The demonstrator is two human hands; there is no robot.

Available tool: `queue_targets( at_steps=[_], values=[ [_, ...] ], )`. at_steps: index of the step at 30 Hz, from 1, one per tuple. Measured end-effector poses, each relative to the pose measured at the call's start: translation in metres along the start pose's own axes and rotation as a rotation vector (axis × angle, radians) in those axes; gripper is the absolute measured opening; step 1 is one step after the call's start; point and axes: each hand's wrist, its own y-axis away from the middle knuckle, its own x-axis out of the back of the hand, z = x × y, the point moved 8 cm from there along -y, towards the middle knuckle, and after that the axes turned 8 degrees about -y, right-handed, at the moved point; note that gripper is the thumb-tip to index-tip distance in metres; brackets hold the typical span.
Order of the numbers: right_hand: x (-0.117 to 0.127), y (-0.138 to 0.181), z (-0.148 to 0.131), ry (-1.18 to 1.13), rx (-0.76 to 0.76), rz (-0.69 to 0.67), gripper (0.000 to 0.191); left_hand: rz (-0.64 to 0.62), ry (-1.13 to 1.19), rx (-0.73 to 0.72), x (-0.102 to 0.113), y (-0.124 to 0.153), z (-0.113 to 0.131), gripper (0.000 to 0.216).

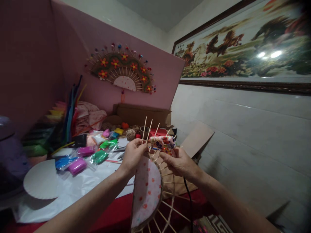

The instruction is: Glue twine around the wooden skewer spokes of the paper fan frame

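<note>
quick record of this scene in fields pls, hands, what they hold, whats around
left hand: pinches the thin wooden sticks of a half-made fan
right hand: holds a flower-patterned glue gun, tip toward the sticks
fan: semicircle of floral paper with sticks spreading from its rim
table: bags of coloured clay, white paper semicircle, ball of twine
wall: finished fan on a pink board, framed horse painting

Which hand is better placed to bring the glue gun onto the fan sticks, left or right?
Right, probably. The right hand already grips the patterned glue gun, its tip by the sticks. The left hand is occupied pinching the half-made fan at the sticks' base.
</note>
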Motion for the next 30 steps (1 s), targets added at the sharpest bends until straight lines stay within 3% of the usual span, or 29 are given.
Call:
queue_targets(
  at_steps=[30],
  values=[
    [0.0002, 0.0014, 0.0011, 0.021, 0.018, -0.016, 0.043, -0.023, 0.036, 0.018, -0.0026, 0.0025, -0.0001, 0.019]
  ],
)
